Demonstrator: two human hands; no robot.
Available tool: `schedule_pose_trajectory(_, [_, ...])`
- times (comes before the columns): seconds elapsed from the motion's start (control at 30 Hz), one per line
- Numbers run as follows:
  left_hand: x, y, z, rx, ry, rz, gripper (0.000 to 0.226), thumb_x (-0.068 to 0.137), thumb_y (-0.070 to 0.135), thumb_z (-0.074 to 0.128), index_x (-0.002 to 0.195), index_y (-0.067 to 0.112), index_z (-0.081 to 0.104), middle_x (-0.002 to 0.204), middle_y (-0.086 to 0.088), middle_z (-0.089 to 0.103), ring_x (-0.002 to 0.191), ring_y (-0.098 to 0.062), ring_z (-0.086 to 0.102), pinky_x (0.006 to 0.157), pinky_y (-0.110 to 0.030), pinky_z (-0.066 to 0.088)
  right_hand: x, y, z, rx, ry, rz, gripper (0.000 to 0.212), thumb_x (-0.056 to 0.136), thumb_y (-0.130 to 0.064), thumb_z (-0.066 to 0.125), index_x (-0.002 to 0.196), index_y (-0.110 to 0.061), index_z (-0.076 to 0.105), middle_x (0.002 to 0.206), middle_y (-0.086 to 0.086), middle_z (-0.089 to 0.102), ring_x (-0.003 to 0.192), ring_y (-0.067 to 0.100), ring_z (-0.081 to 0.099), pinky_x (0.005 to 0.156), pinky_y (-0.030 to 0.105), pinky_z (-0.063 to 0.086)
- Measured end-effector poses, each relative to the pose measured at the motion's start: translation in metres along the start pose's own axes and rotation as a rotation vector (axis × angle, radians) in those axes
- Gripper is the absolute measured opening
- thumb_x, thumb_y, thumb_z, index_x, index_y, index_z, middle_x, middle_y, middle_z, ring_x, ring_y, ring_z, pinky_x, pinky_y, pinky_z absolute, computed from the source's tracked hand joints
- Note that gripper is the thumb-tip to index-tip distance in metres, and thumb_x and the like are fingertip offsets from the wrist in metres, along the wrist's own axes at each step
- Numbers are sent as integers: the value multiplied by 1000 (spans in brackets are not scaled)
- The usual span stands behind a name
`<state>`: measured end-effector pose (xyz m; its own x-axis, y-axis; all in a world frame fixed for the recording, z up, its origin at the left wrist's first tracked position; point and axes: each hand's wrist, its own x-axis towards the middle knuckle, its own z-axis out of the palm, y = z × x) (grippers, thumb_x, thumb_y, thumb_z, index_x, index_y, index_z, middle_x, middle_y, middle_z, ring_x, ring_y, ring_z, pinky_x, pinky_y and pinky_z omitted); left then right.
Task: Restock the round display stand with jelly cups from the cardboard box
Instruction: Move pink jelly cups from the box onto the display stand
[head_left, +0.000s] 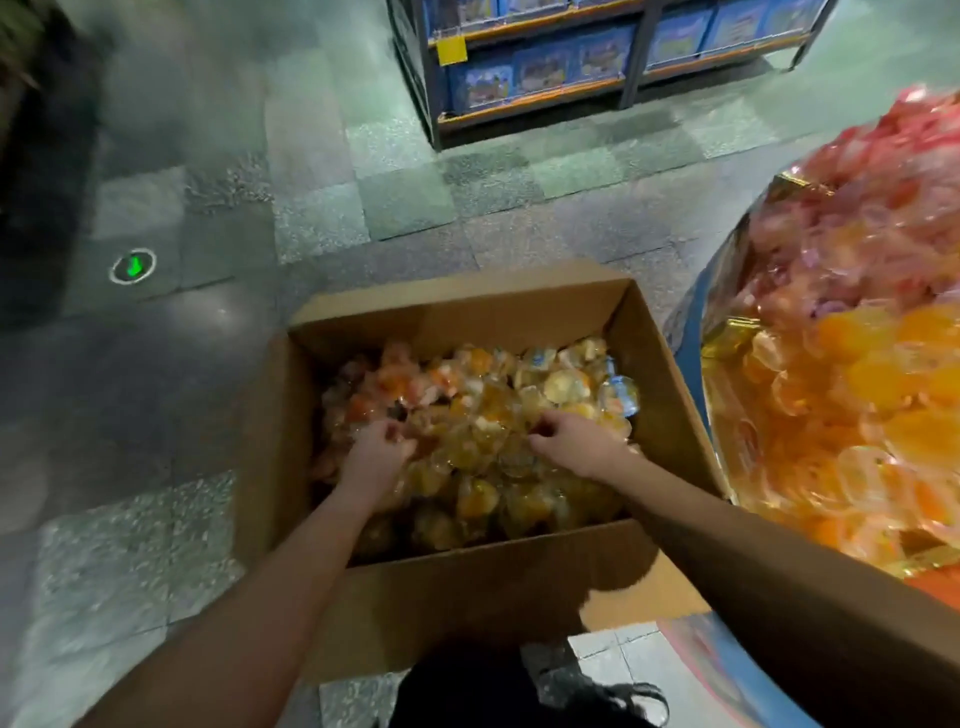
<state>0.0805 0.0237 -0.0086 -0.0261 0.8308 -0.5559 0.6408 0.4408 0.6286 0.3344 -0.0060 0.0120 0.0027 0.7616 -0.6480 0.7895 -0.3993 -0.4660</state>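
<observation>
**Head view: both hands deep in a box of jelly cups**

Head-camera picture of a person's two bare hands sunk into the loose jelly cups that fill an open cardboard box on a shop floor. The left hand lies toward the box's left side, its fingers curled down among the cups and closed round some of them. The right hand lies toward the box's right side, fingers bent and digging into the pile; how many cups it grips cannot be told through the motion blur. Both forearms reach in over the box's near wall.

The cups in the box are clear plastic with orange, yellow and pinkish fillings, heaped to about half the box's depth. Just beside the box, on its right, stands the round display stand, its gold-edged rim close to the box's right wall and its top heaped with orange, yellow and red jelly cups. Beyond the box's far wall, across a stretch of grey tiled floor, stands a shelving unit stocked with blue packages. Left of the box, a green marker glows in the floor.
</observation>
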Motion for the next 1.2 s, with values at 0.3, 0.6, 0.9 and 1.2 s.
schedule_pose_trajectory(0.3, [98,-44,-40,358,71,77,33,81,46,55,100,20,60,106,-5,58,100,-28,58,86,-48,52,130,-59,48,-166,0,47,47,96,-32,54,140,-14,46,137,11,51,120,28,54,95,39,48])
schedule_pose_trajectory(0.6, [170,-35,-37,807,-57,346,58,94,20,51,148,20,30,155,-7,29,142,-29,26,116,-48,22,226,-81,69,-321,-19,-49,67,92,-48,44,153,-35,18,156,7,26,133,39,43,95,53,50])
schedule_pose_trajectory(0.9, [189,-38,-36,1045,-128,545,72,96,16,50,154,35,12,157,-11,24,141,-33,25,117,-48,21,230,-79,82,-229,180,-17,62,95,-9,51,152,-26,32,158,11,22,115,34,58,72,31,45])
schedule_pose_trajectory(1.2, [173,-18,-34,810,-111,483,49,103,23,37,152,30,29,136,-7,51,125,-26,44,107,-42,34,163,-56,54,360,258,162,60,92,-31,61,147,-36,37,147,0,34,103,17,55,68,28,53])
